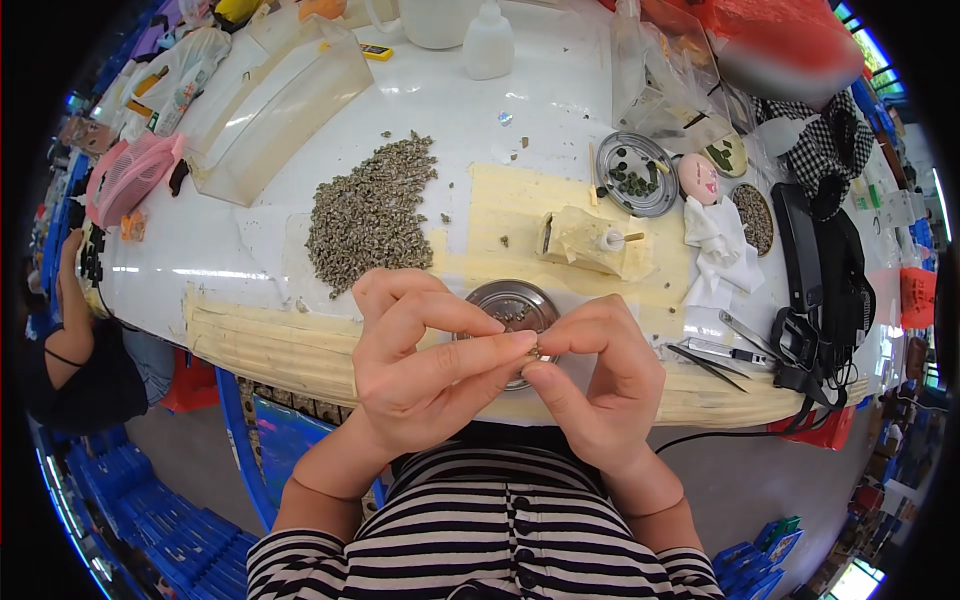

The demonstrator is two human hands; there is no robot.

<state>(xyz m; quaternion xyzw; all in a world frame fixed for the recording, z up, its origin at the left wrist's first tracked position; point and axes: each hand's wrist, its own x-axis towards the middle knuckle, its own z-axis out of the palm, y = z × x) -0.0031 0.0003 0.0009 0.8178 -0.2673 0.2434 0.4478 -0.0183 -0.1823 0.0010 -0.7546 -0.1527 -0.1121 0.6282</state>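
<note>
My left hand and my right hand meet fingertip to fingertip just above the table's near edge. Both are closed in a pinch around a small brass-coloured metal part, mostly hidden by the fingertips. Under them stands a round metal dish with a few small pieces in it, partly covered by my fingers. Beyond my left hand lies a large heap of small metal parts. A tape-wrapped block with a small white bottle tip and a thin stick rests past my right hand.
Tweezers and a utility knife lie at the right. A round dish with dark green pieces, crumpled tissue and a black strapped device stand farther right. A clear trough and white bottle are at the back.
</note>
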